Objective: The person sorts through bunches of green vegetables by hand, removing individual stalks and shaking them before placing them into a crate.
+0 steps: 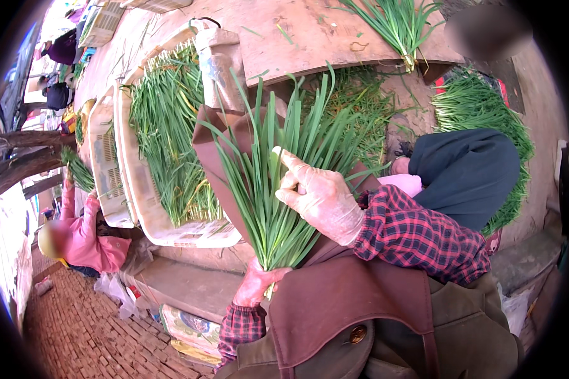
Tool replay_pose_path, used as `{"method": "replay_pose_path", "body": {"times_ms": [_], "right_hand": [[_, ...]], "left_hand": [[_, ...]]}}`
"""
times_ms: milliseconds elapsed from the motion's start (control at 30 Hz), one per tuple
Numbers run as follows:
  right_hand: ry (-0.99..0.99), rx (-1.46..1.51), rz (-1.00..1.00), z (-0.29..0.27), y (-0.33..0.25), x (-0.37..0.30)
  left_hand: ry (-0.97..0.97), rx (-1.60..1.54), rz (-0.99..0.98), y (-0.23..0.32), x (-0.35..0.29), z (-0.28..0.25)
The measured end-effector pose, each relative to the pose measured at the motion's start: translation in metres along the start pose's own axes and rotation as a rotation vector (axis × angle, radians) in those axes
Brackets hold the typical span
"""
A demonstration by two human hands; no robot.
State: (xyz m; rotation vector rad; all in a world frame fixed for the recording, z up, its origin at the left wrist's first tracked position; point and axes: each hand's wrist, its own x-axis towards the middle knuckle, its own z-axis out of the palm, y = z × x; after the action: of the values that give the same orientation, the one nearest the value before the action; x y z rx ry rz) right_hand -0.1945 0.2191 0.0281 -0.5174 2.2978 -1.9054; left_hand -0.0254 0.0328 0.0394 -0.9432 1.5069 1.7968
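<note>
My left hand (257, 282), in a thin glove, grips the root end of a bunch of long green chives (278, 170) that fans upward over my brown apron (341, 303). My right hand (319, 197), also gloved, rests on the blades halfway up, with its thumb and fingers pinching a few leaves. Both red plaid sleeves come in from the lower right.
A white plastic crate (146, 196) full of chives stands to the left, with another crate (104, 170) beside it. More chives lie on a wooden board (310, 31) and in a heap (487, 114) at right. One person in pink (85, 237) crouches at left; another in dark trousers (464, 170) sits at right.
</note>
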Motion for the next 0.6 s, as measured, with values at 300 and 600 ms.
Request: {"method": "replay_pose_path", "body": {"times_ms": [300,600], "right_hand": [[-0.041,0.192,0.136,-0.006,-0.007,0.001],[-0.126,0.485,0.502,-0.012,-0.001,-0.007]], "left_hand": [[-0.003,-0.017,0.0,0.015,-0.002,0.01],[0.01,-0.093,-0.013,0.013,-0.002,0.011]]}}
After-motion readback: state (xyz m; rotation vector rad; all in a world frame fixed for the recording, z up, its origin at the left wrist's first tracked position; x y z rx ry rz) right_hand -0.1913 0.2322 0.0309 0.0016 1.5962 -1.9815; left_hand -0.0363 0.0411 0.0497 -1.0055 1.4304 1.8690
